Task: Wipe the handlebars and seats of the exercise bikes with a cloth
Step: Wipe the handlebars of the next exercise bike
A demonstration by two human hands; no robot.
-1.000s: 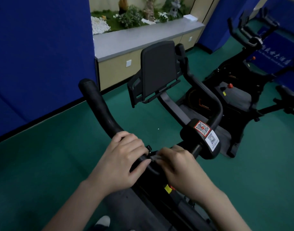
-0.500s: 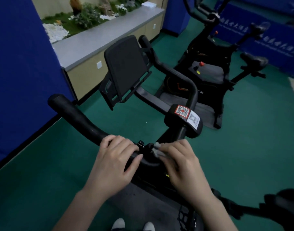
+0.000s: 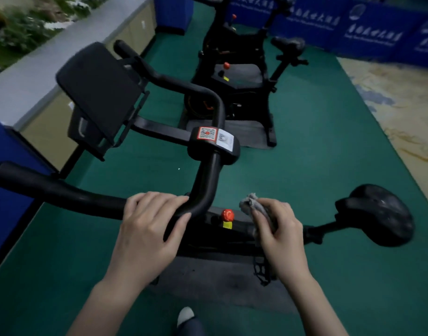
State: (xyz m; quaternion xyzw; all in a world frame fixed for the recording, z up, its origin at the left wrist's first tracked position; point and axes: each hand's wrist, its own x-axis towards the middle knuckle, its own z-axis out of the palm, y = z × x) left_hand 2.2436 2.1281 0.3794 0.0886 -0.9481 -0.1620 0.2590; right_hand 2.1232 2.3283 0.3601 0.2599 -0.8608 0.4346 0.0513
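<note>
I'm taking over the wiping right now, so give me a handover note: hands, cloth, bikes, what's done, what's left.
Left hand grips the near handlebar at its bend.
Right hand holds the grey cloth, off the bar, above the frame.
Near seat is at right, no hand on it. Second bike stands behind.
Done: no wiped area can be told.
Left, probably: near seat, then second bike.
</note>
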